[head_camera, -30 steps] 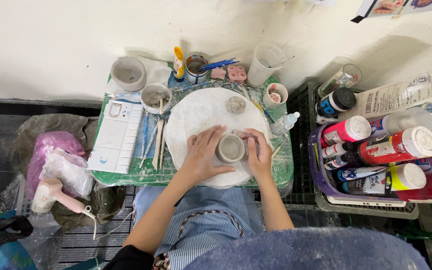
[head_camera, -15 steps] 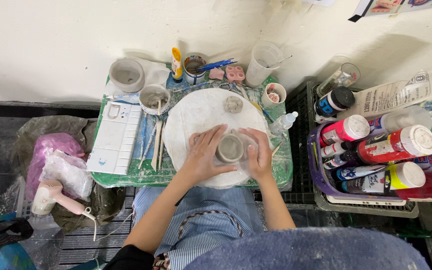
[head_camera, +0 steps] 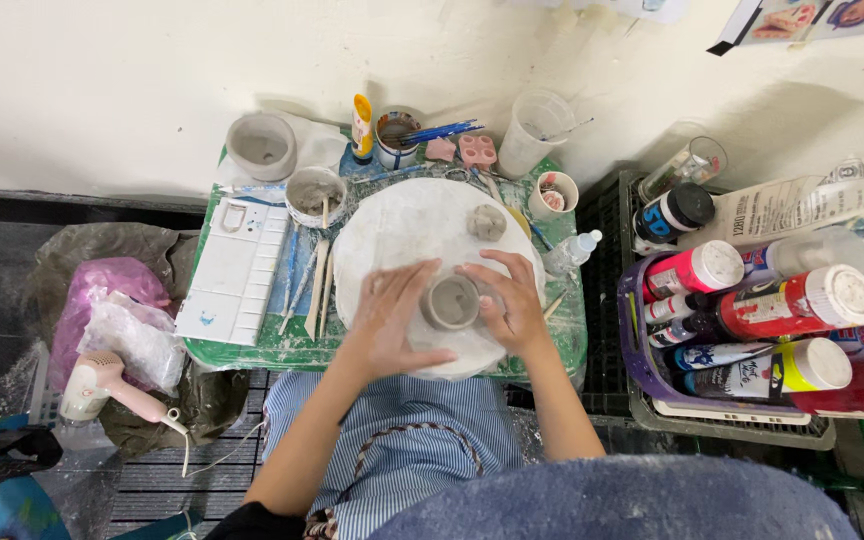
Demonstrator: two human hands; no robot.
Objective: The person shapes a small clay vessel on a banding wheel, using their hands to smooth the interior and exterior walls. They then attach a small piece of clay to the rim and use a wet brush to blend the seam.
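A small grey clay cup (head_camera: 450, 302) stands on a round white board (head_camera: 402, 225) at the near side of a green work surface. My left hand (head_camera: 392, 320) cups its left side, fingers curled round the wall. On the other side my right hand (head_camera: 507, 300) presses against the cup. Both hands touch the clay. A small lump of grey clay (head_camera: 487, 221) lies on the board beyond the cup.
A white paint palette (head_camera: 234, 270) and wooden tools (head_camera: 318, 285) lie left of the board. Clay-smeared pots (head_camera: 261, 145), a brush cup (head_camera: 398, 134) and a plastic beaker (head_camera: 535, 131) line the wall. A tray of paint bottles (head_camera: 752, 320) stands at right; a pink hairdryer (head_camera: 102, 380) at left.
Both hands have shifted slightly round the clay cup, which stays in the same place on the board.
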